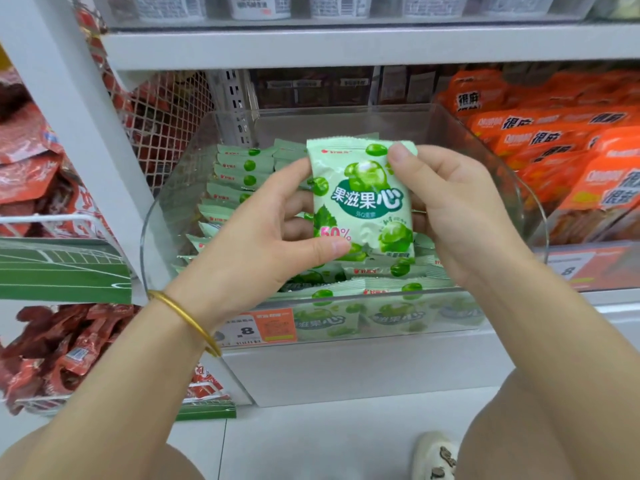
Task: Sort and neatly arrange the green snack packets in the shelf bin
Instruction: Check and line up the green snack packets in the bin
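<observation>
A pale green snack packet (pixel 363 199) with green fruit pictures is held upright above the clear plastic shelf bin (pixel 533 202). My left hand (pixel 263 237) grips its left edge, thumb across the lower front. My right hand (pixel 457 209) pinches its upper right corner, fingers behind. In the bin, a row of green packets (pixel 235 178) stands stacked along the left side. More green packets (pixel 381 299) lie loosely at the front. The bin's back right part is hidden by my right hand.
Orange snack packets (pixel 554 143) fill the neighbouring bin on the right. Red packets (pixel 31 161) hang in wire baskets on the left. A white shelf (pixel 346 46) runs above the bin. An orange price tag (pixel 263 329) sits on the shelf front. A shoe (pixel 436 455) shows on the floor.
</observation>
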